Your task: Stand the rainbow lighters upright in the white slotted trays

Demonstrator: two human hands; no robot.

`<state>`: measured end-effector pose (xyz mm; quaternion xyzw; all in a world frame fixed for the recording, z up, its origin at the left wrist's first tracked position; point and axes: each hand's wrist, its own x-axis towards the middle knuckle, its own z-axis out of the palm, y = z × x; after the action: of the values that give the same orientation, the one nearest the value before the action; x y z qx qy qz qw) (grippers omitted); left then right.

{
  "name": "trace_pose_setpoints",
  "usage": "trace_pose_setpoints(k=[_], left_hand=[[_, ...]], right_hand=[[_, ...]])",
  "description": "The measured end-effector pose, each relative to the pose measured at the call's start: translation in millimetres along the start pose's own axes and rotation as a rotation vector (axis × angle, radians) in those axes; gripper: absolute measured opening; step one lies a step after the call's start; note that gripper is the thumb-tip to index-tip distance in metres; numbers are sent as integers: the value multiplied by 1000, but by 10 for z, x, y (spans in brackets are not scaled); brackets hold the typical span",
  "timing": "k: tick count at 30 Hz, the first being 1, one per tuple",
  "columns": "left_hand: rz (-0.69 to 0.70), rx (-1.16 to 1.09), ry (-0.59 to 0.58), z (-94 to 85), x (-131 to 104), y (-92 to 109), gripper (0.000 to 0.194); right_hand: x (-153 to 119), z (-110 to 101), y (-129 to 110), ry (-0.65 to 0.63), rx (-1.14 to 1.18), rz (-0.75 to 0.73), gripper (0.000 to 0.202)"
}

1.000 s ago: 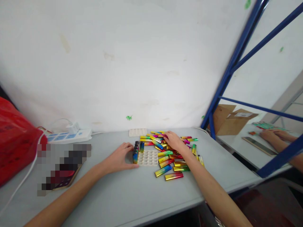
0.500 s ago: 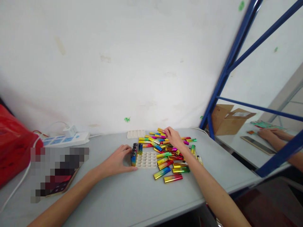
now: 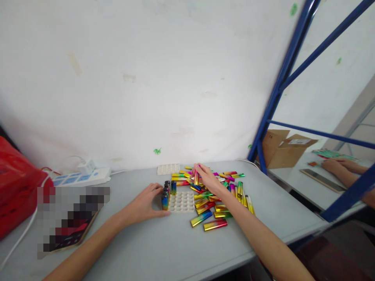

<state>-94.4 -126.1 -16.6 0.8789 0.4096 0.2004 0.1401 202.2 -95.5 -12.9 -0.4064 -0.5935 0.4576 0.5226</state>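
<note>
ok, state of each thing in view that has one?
Left hand, open, curved
Right hand, closed on held lighter
Near tray, partly filled
Standing lighters, upright
Loose lighters, lying heaped
Far tray, flat, holes showing
Carton, flaps open
Power strip, adapter plugged in

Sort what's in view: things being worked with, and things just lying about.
In use:
- lighter in the right hand
- upright lighters beside the left hand
- loose lighters
- nearer holed tray
- probably the rear tray

Just lying about:
- phone
- power strip
- red bag
- cardboard box
</note>
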Motion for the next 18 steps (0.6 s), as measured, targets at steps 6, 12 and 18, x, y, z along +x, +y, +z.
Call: trace_pose_setpoints(k=[6, 12, 18], left_hand=[[31, 11, 23, 20, 0, -34, 70], [34, -9, 20, 28, 11, -41, 70], [23, -12, 26, 40, 10, -42, 70]], right_hand=[[-95, 140, -122, -138, 62, -29, 49], [-133, 248, -168, 9, -174, -111, 52], [-168, 321, -170, 177, -425, -198, 58]])
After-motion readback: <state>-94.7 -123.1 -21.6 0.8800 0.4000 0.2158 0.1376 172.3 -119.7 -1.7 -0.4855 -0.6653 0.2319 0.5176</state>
